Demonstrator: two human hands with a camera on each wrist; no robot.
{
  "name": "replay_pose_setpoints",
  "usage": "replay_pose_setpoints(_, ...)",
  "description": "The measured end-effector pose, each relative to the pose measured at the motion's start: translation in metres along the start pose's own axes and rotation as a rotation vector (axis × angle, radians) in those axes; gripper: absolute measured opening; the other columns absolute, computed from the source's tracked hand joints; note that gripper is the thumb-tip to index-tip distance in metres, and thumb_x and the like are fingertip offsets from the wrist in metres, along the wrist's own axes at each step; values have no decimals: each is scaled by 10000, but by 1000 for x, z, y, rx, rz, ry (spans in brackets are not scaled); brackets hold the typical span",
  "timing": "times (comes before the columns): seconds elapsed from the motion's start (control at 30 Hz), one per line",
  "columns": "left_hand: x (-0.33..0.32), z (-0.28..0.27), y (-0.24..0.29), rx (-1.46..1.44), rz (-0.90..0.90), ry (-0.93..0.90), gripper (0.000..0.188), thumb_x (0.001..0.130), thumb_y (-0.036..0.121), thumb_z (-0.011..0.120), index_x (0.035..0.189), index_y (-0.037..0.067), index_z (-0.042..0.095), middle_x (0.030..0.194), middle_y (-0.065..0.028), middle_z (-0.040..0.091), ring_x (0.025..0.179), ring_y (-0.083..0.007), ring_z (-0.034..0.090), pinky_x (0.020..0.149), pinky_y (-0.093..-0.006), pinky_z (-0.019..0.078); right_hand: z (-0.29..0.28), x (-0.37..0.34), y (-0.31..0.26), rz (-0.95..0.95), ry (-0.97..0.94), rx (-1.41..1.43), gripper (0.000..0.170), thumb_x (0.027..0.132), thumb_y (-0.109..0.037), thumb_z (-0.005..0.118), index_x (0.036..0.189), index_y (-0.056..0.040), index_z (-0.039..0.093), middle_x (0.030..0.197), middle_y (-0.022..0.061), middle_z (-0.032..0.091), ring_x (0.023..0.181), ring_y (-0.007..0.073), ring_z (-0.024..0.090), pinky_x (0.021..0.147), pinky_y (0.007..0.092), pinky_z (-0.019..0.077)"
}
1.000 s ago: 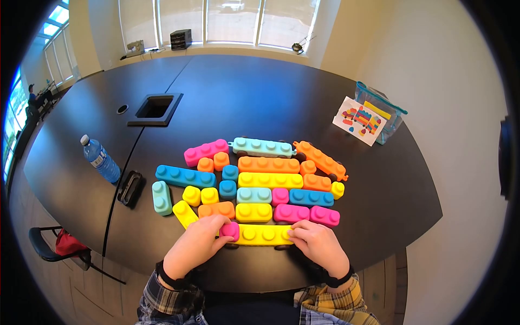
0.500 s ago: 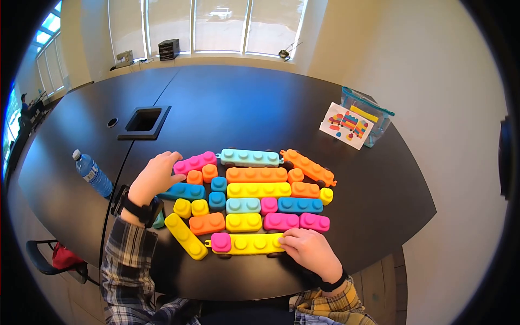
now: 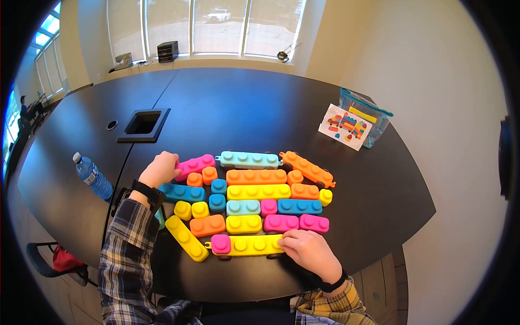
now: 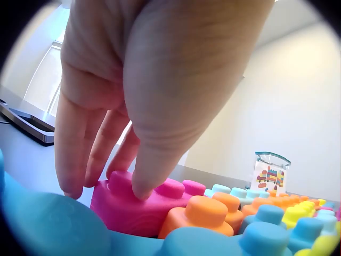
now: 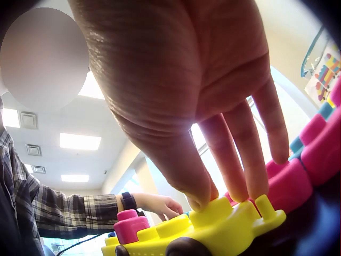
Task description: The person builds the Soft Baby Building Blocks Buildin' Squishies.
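My left hand (image 3: 158, 169) is at the left end of a long pink building block (image 3: 197, 164) at the back left of the block group. In the left wrist view, its thumb presses the near side of that pink block (image 4: 133, 208), with the fingers around the far end. Close to me sits a yellow wheeled base (image 3: 254, 245), a small pink block (image 3: 221, 244) fitted on its left stud. My right hand (image 3: 314, 252) pinches the right-end stud of this base, thumb on one side and fingers on the other in the right wrist view.
Loose blocks lie in rows, among them a yellow block (image 3: 259, 191) and a blue block (image 3: 184, 192). Behind them stand light-blue (image 3: 249, 159) and orange (image 3: 309, 168) wheeled bases. A water bottle (image 3: 93, 176) is at left; a picture card (image 3: 345, 127) leans on a clear bag (image 3: 374, 116).
My left hand has left the small pink block on the yellow base, reached to the back left and taken hold of the long pink block. The right hand stays at the base's right end.
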State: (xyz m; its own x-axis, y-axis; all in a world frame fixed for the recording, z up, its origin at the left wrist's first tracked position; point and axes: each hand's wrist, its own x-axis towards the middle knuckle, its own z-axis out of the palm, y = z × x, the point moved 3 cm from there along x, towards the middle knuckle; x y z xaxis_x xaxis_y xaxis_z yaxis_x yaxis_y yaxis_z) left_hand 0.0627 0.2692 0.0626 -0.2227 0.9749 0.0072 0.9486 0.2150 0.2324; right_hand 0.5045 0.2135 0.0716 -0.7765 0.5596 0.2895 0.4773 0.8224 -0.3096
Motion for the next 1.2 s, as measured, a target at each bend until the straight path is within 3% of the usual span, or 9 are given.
replay_pose_setpoints(0.13, -7, -17, 0, -3, 146, 231, 270, 869, 203, 777, 1006, -9, 681, 1003, -217, 690, 957, -419, 677, 864, -448, 574, -6, 3, 1, 24, -69, 99, 175, 879, -155, 756, 1037, -84, 728, 1035, 51, 696, 921, 267, 706, 795, 386, 578)
replay_pose_setpoints(0.2, -29, -42, 16, -57, 159, 301, 261, 871, 185, 771, 1003, -13, 663, 1005, -210, 677, 940, -420, 665, 857, -439, 570, -19, 5, -3, 63, 22, 223, 339, 883, -198, 791, 1196, -90, 717, 1174, 81, 699, 995, 300, 709, 859, 391, 583)
replay_pose_setpoints(0.23, -44, -55, 30, -116, 188, 324, 247, 880, 150, 761, 1029, -16, 653, 1007, -199, 676, 931, -397, 673, 848, -420, 580, -22, 4, 4, 97, -36, 276, 527, 886, -244, 816, 1364, -98, 648, 1348, 120, 651, 1129, 325, 683, 945, 399, 568)
replay_pose_setpoints(0.37, -100, -71, 86, -349, 325, 370, 262, 895, 36, 744, 1127, -17, 634, 1000, -158, 666, 923, -271, 705, 816, -351, 616, -41, 19, -2, 54, 75, 239, 698, 881, -260, 825, 1487, -75, 533, 1508, 167, 536, 1325, 373, 564, 1085, 446, 489)
replay_pose_setpoints(0.53, -151, -49, 147, -469, 512, 284, 340, 857, 48, 788, 1154, 8, 627, 1109, -162, 692, 934, -331, 716, 852, -370, 586, -43, 47, -21, -5, 132, 197, 703, 877, -222, 821, 1500, -88, 525, 1494, 185, 535, 1299, 402, 565, 1105, 492, 452)
replay_pose_setpoints(0.6, -162, -45, 160, -506, 513, 239, 345, 861, 76, 787, 1163, 15, 632, 1153, -157, 696, 972, -357, 710, 872, -389, 579, -40, 52, -24, -130, 125, 80, 687, 854, -202, 831, 1471, -91, 551, 1429, 179, 589, 1228, 401, 607, 1038, 471, 500)
replay_pose_setpoints(0.67, -169, -41, 166, -500, 501, 226, 339, 871, 111, 787, 1164, 24, 640, 1155, -147, 702, 998, -356, 706, 879, -395, 573, -35, 51, -20, -100, 89, 94, 654, 849, -194, 841, 1440, -97, 579, 1366, 163, 630, 1196, 374, 635, 1018, 445, 517)
replay_pose_setpoints(0.83, -176, -26, 156, -564, 450, 86, 624, 830, 215, 857, 1364, 42, 584, 1282, -174, 664, 1175, -372, 639, 997, -426, 521, -29, 36, -6, -40, -6, 200, 576, 848, -190, 830, 1366, -74, 609, 1226, 176, 693, 1082, 369, 683, 917, 430, 561)
replay_pose_setpoints(1.2, -197, 17, 131, -513, 337, 89, 399, 848, 143, 827, 1206, 46, 683, 1172, -138, 701, 1066, -367, 675, 920, -420, 560, 2, 20, -2, -35, -107, 233, 548, 855, -214, 828, 1342, -66, 624, 1209, 153, 693, 1149, 351, 659, 967, 447, 533)
